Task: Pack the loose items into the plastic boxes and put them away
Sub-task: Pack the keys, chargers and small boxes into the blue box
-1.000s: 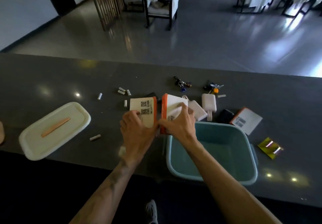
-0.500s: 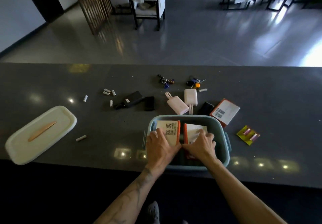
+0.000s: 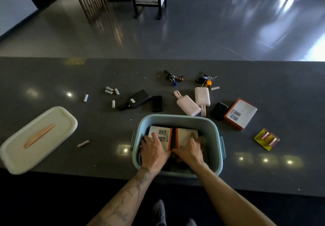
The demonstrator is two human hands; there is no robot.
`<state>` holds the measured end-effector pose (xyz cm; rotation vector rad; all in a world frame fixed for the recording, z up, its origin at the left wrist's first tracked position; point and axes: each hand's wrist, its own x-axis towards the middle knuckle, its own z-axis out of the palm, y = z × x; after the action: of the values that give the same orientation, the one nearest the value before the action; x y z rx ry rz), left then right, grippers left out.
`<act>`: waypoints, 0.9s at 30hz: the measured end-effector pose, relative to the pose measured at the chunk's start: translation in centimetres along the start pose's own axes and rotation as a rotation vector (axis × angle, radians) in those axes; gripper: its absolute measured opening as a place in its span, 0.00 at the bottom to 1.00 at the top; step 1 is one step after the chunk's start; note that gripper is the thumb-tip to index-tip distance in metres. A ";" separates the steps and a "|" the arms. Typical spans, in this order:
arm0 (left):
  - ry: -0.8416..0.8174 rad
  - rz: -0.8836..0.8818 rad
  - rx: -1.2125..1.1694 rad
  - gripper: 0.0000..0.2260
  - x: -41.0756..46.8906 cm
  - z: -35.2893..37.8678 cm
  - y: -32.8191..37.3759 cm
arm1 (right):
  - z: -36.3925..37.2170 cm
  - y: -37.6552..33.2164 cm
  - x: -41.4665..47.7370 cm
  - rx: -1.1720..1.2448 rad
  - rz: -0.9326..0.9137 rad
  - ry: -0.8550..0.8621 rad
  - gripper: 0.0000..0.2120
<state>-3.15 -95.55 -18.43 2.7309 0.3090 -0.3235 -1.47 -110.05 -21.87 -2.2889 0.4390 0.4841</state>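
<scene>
Both hands are in the teal bin [image 3: 175,117]: left hand [image 3: 154,151] grips the QR-code carton [image 3: 162,132], right hand [image 3: 190,151], grip unclear, covers the plain carton [image 3: 184,134]. Third carton [image 3: 243,113] lies past the bin's far-right corner, nearer the right hand.

tattooed left forearm [image 3: 131,194], grey clogs [image 3: 159,212]

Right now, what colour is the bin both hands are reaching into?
Pale teal-blue bin, seen best in the head view.
</scene>
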 end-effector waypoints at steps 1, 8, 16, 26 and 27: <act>-0.027 -0.002 0.003 0.44 0.4 0.1 -0.2 | 0.4 0.0 0.2 0.010 -0.026 -0.001 0.39; -0.089 0.048 0.045 0.35 2.5 0.5 -1.6 | 1.5 -0.9 0.9 0.020 -0.022 -0.010 0.42; -0.107 0.109 0.026 0.24 3.1 0.0 -3.0 | 2.3 -2.4 0.7 0.008 -0.096 -0.052 0.39; -0.062 0.147 -0.235 0.05 2.4 -1.7 -3.2 | -2.6 -3.5 -2.5 0.003 -0.276 0.226 0.27; -0.040 0.188 -0.217 0.05 2.5 -1.8 -3.0 | -4.0 -3.4 -2.6 0.010 -0.313 0.288 0.25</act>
<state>-1.25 -91.71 -18.42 2.5119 0.0702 -0.2751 -1.37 -110.27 -15.99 -2.3688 0.2122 -0.0042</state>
